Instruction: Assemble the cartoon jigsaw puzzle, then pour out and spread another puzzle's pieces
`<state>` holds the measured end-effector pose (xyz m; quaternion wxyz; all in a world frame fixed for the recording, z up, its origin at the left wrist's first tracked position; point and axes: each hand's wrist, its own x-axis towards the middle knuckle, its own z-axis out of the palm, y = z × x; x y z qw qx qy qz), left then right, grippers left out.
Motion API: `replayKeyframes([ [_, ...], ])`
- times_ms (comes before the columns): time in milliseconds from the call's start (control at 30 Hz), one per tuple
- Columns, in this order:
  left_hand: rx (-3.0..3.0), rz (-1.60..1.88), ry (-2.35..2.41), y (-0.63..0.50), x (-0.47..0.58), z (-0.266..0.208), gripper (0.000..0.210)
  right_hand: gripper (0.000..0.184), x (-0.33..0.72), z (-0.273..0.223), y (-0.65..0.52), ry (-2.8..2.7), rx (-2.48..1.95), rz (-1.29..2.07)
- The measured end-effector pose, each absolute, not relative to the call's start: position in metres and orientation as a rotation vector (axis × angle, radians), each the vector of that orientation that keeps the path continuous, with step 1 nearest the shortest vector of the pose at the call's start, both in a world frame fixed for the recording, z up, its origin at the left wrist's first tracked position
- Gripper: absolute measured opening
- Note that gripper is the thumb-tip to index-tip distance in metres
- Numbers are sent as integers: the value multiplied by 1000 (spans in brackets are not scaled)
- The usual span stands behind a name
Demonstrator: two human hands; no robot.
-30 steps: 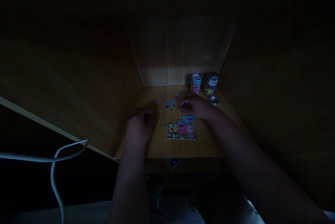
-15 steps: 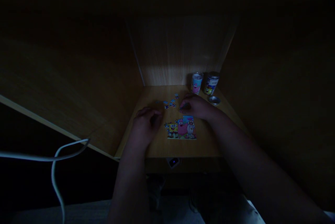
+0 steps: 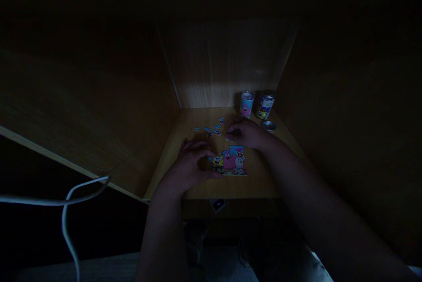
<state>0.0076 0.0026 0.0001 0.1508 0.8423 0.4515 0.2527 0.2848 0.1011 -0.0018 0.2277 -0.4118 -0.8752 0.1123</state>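
Observation:
A partly joined jigsaw puzzle (image 3: 230, 164) with cartoon figures lies flat near the front of the wooden surface. My left hand (image 3: 191, 163) is open around its left side, thumb at the lower edge and fingers by the upper left. Above the puzzle, my right hand (image 3: 245, 133) is closed in a pinch, with a small puzzle piece (image 3: 230, 140) at its fingertips, dim and partly hidden. Several loose puzzle pieces (image 3: 216, 132) are scattered between and beyond the two hands.
At the back right stand a clear cartoon-printed can (image 3: 246, 105) and a second printed can (image 3: 265, 105) with a metal lid. A loose round lid (image 3: 269, 126) lies before them. Wooden panels enclose the sides and back. A white cable (image 3: 66, 216) hangs at the left.
My left hand has moved right and opened out over the left side of the puzzle. My right hand stays nearly in place, and the small piece at its fingertips shows more.

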Motion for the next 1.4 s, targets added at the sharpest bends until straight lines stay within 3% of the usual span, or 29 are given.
replayKeyframes([
  [200,2435,694,1269,-1,9,3,47,30,284,8,96,-2336,-1421,195],
  [367,2444,708,1215,0,10,1,46,30,293,14,97,-2142,-1739,101],
  [533,2453,735,1192,-1,13,4,33,39,307,15,98,-1929,-1950,63],
  [667,2420,852,1401,3,12,1,14,38,310,13,97,-1881,-1988,63],
  [900,2308,965,2014,16,-6,-16,20,36,306,13,97,-1864,-1964,79],
  [1400,2401,925,1880,16,-1,-17,26,40,303,8,100,-1899,-1925,109],
])
